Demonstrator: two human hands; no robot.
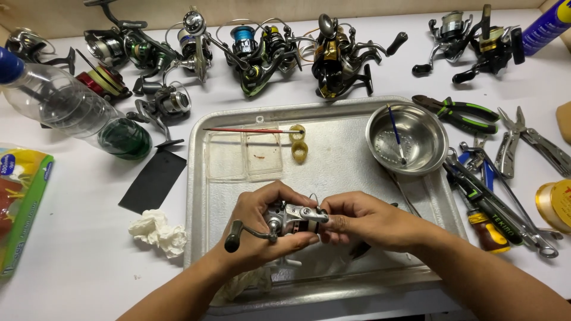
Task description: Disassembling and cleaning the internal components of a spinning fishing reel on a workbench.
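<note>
The left hand (262, 223) cups a silver fishing reel (294, 219) from below, fingers curled around its body, the crank handle (235, 241) jutting out past the thumb. The right hand (363, 220) pinches the reel's front end, seemingly at the spool, though its fingers hide the spot. Both hover over a metal tray (339, 160). Beyond the right hand sits a steel bowl (416, 148) holding a blue brush (395, 134); beyond the left hand lies a red brush (244, 129). A crumpled tissue (157, 232) lies on the worktop (77, 238) outside the left hand.

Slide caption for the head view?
Both hands, left hand and right hand, hold a silver spinning reel over a metal tray.
</note>
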